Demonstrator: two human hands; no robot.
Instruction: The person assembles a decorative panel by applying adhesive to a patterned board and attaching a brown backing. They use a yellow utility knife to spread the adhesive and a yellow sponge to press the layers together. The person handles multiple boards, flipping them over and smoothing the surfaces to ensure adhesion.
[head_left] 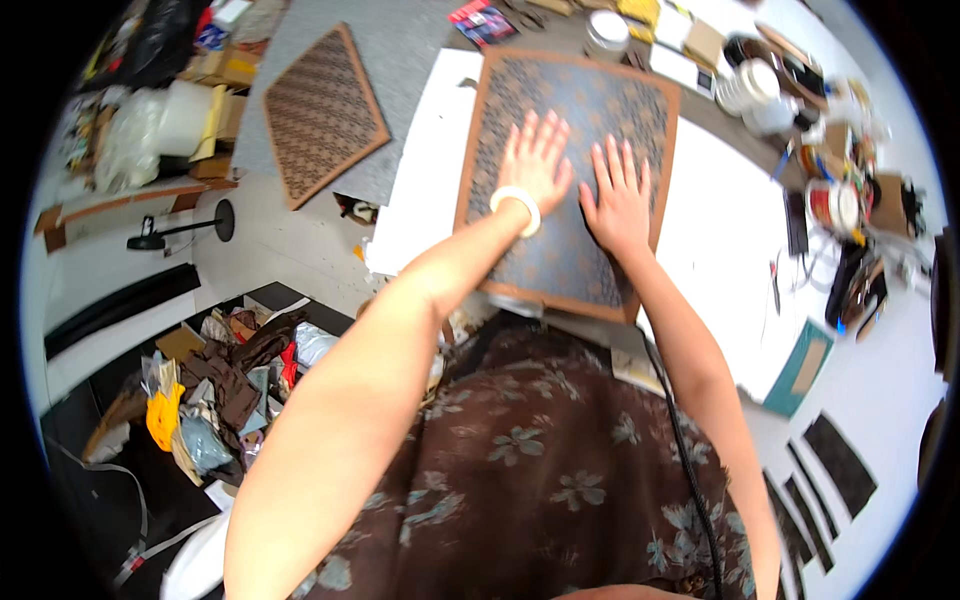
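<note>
A rectangular patterned panel (pixel 560 260) with a brown border and a dark grey middle lies in front of me on a white work surface (pixel 715 270). Flat on its upper left part rests my left hand (pixel 533 165), fingers stretched and a pale bangle round the wrist. My right hand (pixel 617 200) is spread on the panel's right half, thumb toward the left hand. Neither hand grips anything. Part of the panel is hidden under my hands. A second brown patterned panel (pixel 325 115), turned at an angle, lies on a grey surface to the left.
Jars, such as a white-lidded one (pixel 607 32), and a white container (pixel 750 88) stand along the far and right sides. A teal board (pixel 800 370) sits at the right edge. Fabric scraps (pixel 225 400) are heaped low on the left. A black cord (pixel 675 420) hangs before me.
</note>
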